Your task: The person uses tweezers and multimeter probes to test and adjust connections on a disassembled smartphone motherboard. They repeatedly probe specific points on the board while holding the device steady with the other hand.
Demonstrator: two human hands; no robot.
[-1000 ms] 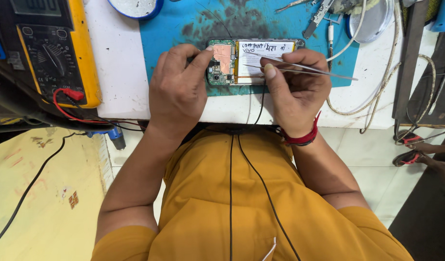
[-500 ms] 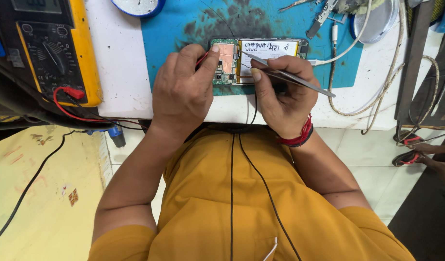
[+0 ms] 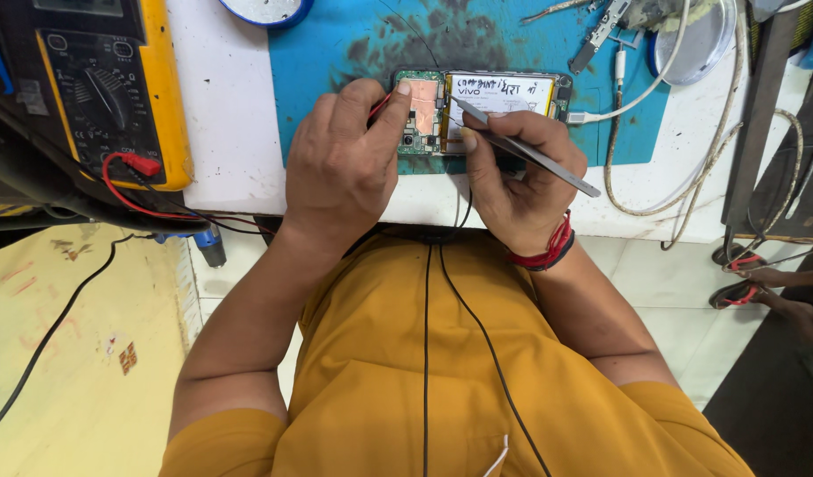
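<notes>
Blue mat [image 3: 336, 62] on the white bench holds an opened phone [image 3: 477, 110], which the left hand [image 3: 349, 168] pins at its left end while the right hand [image 3: 521, 181] grips tweezers [image 3: 526, 148] over it.

Electronics repair workshop — yellow multimeter [image 3: 115, 88], stained blue work mat [image 3: 353, 53] (scorched), opened phone [image 3: 477, 110], loose cables [image 3: 654, 177]

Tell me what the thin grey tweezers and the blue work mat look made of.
Thin grey tweezers in the right hand: probably steel, with a dull brushed sheen and a rigid, straight shape. Blue work mat: likely silicone or rubber, matte, with dark scorch-like stains.
</notes>
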